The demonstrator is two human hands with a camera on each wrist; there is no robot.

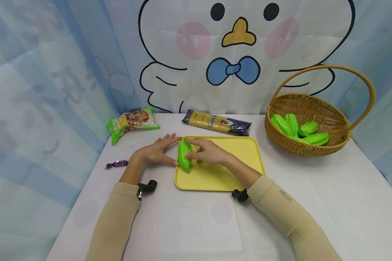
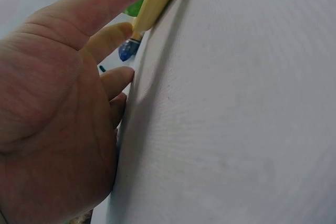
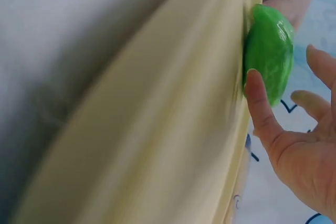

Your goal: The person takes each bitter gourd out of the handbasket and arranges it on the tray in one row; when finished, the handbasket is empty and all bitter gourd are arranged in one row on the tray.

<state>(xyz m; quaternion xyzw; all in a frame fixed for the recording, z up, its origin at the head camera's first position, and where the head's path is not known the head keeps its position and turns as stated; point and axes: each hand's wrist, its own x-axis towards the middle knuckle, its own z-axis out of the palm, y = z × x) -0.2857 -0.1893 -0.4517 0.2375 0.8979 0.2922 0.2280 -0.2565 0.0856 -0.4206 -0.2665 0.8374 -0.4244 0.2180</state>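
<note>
A glossy, ridged green toy fruit (image 1: 184,156), shaped like a star fruit, lies lengthwise along the left side of a yellow tray (image 1: 212,181). From the right, my right hand (image 1: 210,151) reaches over the tray, its thumb tip right at the fruit. In the right wrist view the fingers of that hand are spread, with the green fruit (image 3: 270,53) beyond the thumb. My left hand (image 1: 155,150) rests on the table at the tray's left side, fingers extended and thumb near the fruit; its palm (image 2: 58,114) faces the left wrist camera.
At the back right stands a wicker basket (image 1: 308,150) with a tall handle, holding several similar green fruits (image 1: 308,128). A yellow and blue packet (image 1: 215,122) lies behind the tray. Back left is a green food packet (image 1: 134,121), and a purple wrapped candy (image 1: 116,164) lies left of my left hand.
</note>
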